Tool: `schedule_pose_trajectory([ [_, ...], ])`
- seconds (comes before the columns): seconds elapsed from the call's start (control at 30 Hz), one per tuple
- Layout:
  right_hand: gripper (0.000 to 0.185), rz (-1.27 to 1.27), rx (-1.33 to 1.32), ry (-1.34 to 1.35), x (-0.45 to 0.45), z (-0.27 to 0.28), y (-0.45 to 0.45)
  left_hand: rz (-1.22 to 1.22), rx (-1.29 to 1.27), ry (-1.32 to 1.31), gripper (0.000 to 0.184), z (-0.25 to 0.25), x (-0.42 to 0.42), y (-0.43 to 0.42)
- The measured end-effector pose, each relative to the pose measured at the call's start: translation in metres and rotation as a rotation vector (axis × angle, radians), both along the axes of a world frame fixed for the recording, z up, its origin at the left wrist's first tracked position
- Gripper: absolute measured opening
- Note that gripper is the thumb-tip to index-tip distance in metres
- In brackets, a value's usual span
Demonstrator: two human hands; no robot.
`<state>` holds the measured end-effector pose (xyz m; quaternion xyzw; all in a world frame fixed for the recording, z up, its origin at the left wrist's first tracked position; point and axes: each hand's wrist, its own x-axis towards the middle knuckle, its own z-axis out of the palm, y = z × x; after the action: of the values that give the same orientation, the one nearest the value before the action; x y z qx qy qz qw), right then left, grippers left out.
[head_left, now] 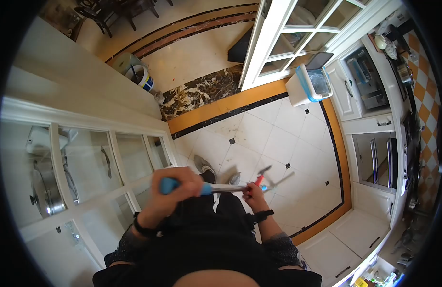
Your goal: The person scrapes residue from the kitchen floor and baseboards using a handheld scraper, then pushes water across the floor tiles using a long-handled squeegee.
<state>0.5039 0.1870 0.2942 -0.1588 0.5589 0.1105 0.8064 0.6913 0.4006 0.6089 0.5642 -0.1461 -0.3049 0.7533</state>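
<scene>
My left hand is wrapped around the blue grip of a long metal pole, held in front of my waist. Farther along the pole, my right hand closes around its shaft. Just beyond the right fingers show a red piece with a dark, blade-like end and a small blue piece. Whether these belong to the pole cannot be made out. A thin grey line, pole or shadow, runs on over the tiles. My shoes stand on the floor below.
White floor tiles with dark smudges lie ahead. A lidded bin stands by the open glazed door. White cabinets with an oven line the right side. Glass-fronted cupboard doors are close on my left. A bucket sits past the threshold.
</scene>
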Motion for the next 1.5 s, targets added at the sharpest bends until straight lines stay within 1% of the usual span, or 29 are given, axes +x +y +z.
schedule_pose_trajectory([
  [0.03, 0.014, 0.038, -0.023, -0.042, 0.025, 0.005, 0.011, 0.114, -0.065, -0.008, 0.023, 0.005, 0.013, 0.01],
  [0.1, 0.014, 0.076, -0.027, -0.063, 0.076, 0.013, 0.034, 0.246, -0.127, -0.059, 0.025, 0.011, 0.041, 0.029],
  [0.13, 0.013, 0.088, -0.045, -0.044, 0.103, 0.027, 0.046, 0.292, -0.123, -0.095, 0.025, 0.014, 0.055, 0.041],
  [0.17, 0.013, 0.074, -0.014, -0.108, 0.125, 0.03, 0.06, 0.339, -0.121, -0.13, 0.025, 0.017, 0.07, 0.054],
  [0.2, 0.013, 0.105, 0.006, -0.138, 0.144, 0.029, 0.071, 0.361, -0.116, -0.164, 0.024, 0.023, 0.083, 0.065],
  [0.23, 0.013, 0.115, 0.036, -0.155, 0.168, 0.042, 0.083, 0.384, -0.113, -0.199, 0.024, 0.028, 0.096, 0.078],
  [0.27, 0.014, 0.133, 0.076, -0.202, 0.185, 0.036, 0.097, 0.419, -0.104, -0.224, 0.026, 0.033, 0.108, 0.091],
  [0.33, 0.016, 0.205, 0.034, -0.2, 0.226, 0.056, 0.124, 0.483, -0.089, -0.284, 0.028, 0.044, 0.127, 0.119],
  [0.43, 0.019, 0.229, 0.144, -0.257, 0.283, 0.064, 0.162, 0.551, -0.054, -0.34, 0.028, 0.068, 0.155, 0.151],
  [0.57, 0.02, 0.257, 0.205, -0.34, 0.365, 0.07, 0.204, 0.584, 0.002, -0.462, 0.029, 0.097, 0.199, 0.173],
  [0.63, 0.02, 0.261, 0.233, -0.386, 0.412, 0.077, 0.211, 0.604, 0.013, -0.525, 0.03, 0.102, 0.227, 0.177],
  [0.7, 0.02, 0.185, 0.24, -0.428, 0.457, 0.081, 0.217, 0.335, -0.075, -0.633, 0.031, 0.104, 0.259, 0.178],
  [0.73, 0.019, 0.186, 0.217, -0.419, 0.481, 0.081, 0.217, 0.394, -0.067, -0.685, 0.032, 0.101, 0.274, 0.173],
  [0.83, 0.018, 0.26, 0.259, -0.438, 0.543, 0.075, 0.204, 0.457, -0.025, -0.732, 0.033, 0.097, 0.308, 0.152],
  [0.87, 0.017, 0.249, 0.171, -0.403, 0.562, 0.087, 0.194, 0.452, -0.025, -0.727, 0.034, 0.095, 0.319, 0.14],
  [0.9, 0.017, 0.259, 0.186, -0.408, 0.586, 0.077, 0.188, 0.459, -0.01, -0.735, 0.034, 0.09, 0.33, 0.126],
  [0.97, 0.017, 0.221, 0.162, -0.513, 0.628, 0.043, 0.18, 0.559, 0.009, -0.751, 0.036, 0.077, 0.352, 0.099],
  [1.03, 0.017, 0.229, 0.156, -0.529, 0.672, 0.037, 0.147, 0.544, 0.001, -0.821, 0.037, 0.059, 0.372, 0.054],
  [1.07, 0.017, 0.244, 0.152, -0.532, 0.686, 0.037, 0.135, 0.553, 0.065, -0.824, 0.038, 0.054, 0.379, 0.03],
  [1.1, 0.017, 0.258, 0.155, -0.531, 0.694, 0.038, 0.132, 0.533, 0.075, -0.863, 0.038, 0.051, 0.386, 0.017],
  [1.13, 0.017, 0.297, 0.159, -0.563, 0.7, 0.041, 0.129, 0.549, 0.046, -0.875, 0.038, 0.056, 0.389, 0.023],
  [1.2, 0.016, 0.375, 0.141, -0.573, 0.694, 0.075, 0.122, 0.579, 0.007, -0.929, 0.038, 0.079, 0.396, 0.047],
  [1.23, 0.016, 0.387, 0.139, -0.572, 0.688, 0.082, 0.123, 0.53, -0.021, -0.849, 0.037, 0.094, 0.4, 0.06],
  [1.3, 0.014, 0.425, 0.191, -0.475, 0.674, 0.09, 0.128, 0.456, -0.044, -0.797, 0.035, 0.111, 0.418, 0.069],
  [1.37, 0.015, 0.441, 0.189, -0.453, 0.664, 0.095, 0.125, 0.422, -0.055, -0.756, 0.034, 0.116, 0.44, 0.064],
  [1.43, 0.014, 0.431, 0.195, -0.436, 0.673, 0.09, 0.128, 0.384, -0.072, -0.712, 0.032, 0.117, 0.466, 0.064],
  [1.5, 0.013, 0.335, 0.192, -0.475, 0.69, 0.09, 0.136, 0.351, -0.129, -0.695, 0.03, 0.119, 0.494, 0.068],
])
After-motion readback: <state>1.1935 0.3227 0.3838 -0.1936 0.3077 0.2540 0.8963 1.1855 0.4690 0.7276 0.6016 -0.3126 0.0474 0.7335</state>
